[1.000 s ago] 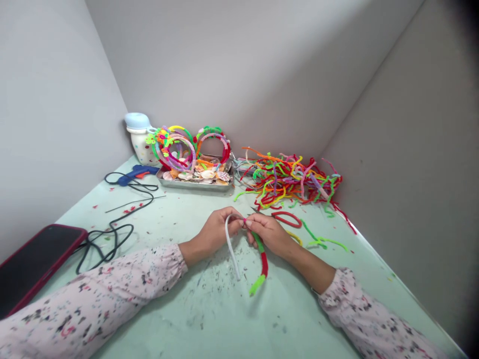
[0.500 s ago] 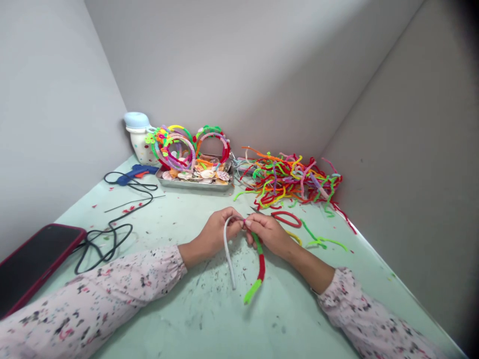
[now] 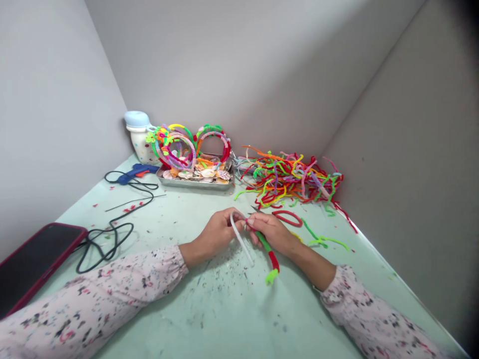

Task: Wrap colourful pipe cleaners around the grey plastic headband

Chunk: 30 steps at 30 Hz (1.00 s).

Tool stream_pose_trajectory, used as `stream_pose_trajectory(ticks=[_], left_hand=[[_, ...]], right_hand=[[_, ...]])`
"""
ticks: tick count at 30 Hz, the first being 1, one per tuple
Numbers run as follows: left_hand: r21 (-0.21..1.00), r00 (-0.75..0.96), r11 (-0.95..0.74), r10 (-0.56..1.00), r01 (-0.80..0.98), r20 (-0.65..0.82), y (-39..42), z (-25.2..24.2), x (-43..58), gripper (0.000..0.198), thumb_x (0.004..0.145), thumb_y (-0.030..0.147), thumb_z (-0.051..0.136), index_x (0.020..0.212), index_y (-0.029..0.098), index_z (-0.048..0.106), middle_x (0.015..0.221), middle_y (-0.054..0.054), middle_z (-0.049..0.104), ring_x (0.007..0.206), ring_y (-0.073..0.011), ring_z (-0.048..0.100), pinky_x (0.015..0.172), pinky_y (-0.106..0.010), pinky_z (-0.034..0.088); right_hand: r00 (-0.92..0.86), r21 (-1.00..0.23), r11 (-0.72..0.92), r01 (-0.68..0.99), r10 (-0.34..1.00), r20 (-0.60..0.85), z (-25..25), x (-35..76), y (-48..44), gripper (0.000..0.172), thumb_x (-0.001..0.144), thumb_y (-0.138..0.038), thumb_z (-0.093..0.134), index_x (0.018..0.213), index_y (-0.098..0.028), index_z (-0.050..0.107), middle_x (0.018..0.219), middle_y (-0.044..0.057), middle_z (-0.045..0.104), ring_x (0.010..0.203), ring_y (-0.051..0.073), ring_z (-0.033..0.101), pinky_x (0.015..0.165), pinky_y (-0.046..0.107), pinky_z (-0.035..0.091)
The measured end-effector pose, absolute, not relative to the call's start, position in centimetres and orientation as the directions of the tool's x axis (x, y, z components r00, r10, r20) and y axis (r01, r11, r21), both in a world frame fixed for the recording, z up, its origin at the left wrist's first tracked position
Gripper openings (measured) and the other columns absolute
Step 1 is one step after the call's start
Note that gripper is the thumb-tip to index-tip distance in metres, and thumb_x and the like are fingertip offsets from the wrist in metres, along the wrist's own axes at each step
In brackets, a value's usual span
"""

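Both hands meet over the middle of the table on one headband (image 3: 242, 239). Its bare whitish end curves down toward me, while the other half is wrapped in green, red and light green pipe cleaner (image 3: 266, 245). My left hand (image 3: 216, 233) is closed in a pinch on the bare part near the top of the arch. Beside it, my right hand (image 3: 274, 232) has thumb and fingers pressed on the band where a small bit of pink wrapping shows. The fingers partly hide that spot. Just beyond the right hand lie scissors (image 3: 287, 218) with red handles.
At the back stands a metal tray (image 3: 194, 184) with shells and several wrapped headbands (image 3: 179, 149). Right of it spreads a pile of pipe cleaners (image 3: 292, 179). On the left are a cup (image 3: 140, 142), a blue glue gun (image 3: 136, 173), a black cord (image 3: 112, 229) and a phone (image 3: 41, 264).
The headband has turned in my hands: both its bare end and its wrapped end have swung to the right and up. The hands stay nearly in place.
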<state>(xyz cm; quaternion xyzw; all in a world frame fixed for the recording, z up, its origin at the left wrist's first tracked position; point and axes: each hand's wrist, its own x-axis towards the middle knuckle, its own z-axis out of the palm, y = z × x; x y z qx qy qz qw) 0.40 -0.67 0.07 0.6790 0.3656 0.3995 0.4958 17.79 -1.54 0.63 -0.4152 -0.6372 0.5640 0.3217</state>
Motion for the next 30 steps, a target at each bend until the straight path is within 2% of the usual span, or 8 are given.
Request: stream_pose_trajectory(ticks=[3,8,18,30], left_hand=[[0.955,0.430,-0.274,0.880,0.110,0.203,-0.9,0.3,0.3,0.016,0.079,0.028,0.054,0.079,0.012,0.059,0.066,-0.001,0.058,0.060,-0.0102,0.051,0.057,-0.021,0.041],[0.905,0.420,-0.360,0.874,0.225,0.244,-1.0,0.4,0.2,0.018,0.080,0.030,0.052,0.080,0.014,0.060,0.071,-0.002,0.062,0.065,-0.0125,0.055,0.061,-0.022,0.042],[0.717,0.462,-0.566,0.805,0.407,0.374,-1.3,0.6,-0.2,0.014,0.082,0.017,0.047,0.085,0.015,0.060,0.080,-0.004,0.061,0.073,-0.0143,0.054,0.068,-0.024,0.041],[0.510,0.540,-0.728,0.683,0.457,0.492,-1.5,0.6,-0.5,0.015,0.083,0.014,0.044,0.088,0.016,0.058,0.077,-0.004,0.056,0.073,-0.0156,0.051,0.069,-0.027,0.039]], right_hand=[[-0.442,-0.986,0.005,0.169,0.894,-0.071,0.8,17.8,-1.6,0.022,0.086,-0.033,0.042,0.072,-0.018,0.051,0.049,-0.003,0.053,0.042,0.010,0.045,0.046,0.021,0.037],[-0.451,-0.987,0.010,0.162,0.890,-0.065,0.5,18.1,-1.5,0.023,0.086,-0.032,0.042,0.072,-0.018,0.053,0.048,-0.004,0.052,0.042,0.011,0.045,0.048,0.022,0.037],[-0.486,-0.989,0.008,0.147,0.872,-0.065,0.3,18.5,-1.2,0.023,0.085,-0.031,0.045,0.067,-0.020,0.054,0.047,-0.003,0.050,0.041,0.010,0.041,0.044,0.022,0.032],[-0.564,-0.987,-0.006,0.163,0.820,-0.098,1.6,18.7,-1.5,0.026,0.084,-0.037,0.045,0.067,-0.017,0.051,0.051,-0.002,0.048,0.043,0.010,0.042,0.044,0.022,0.033]])
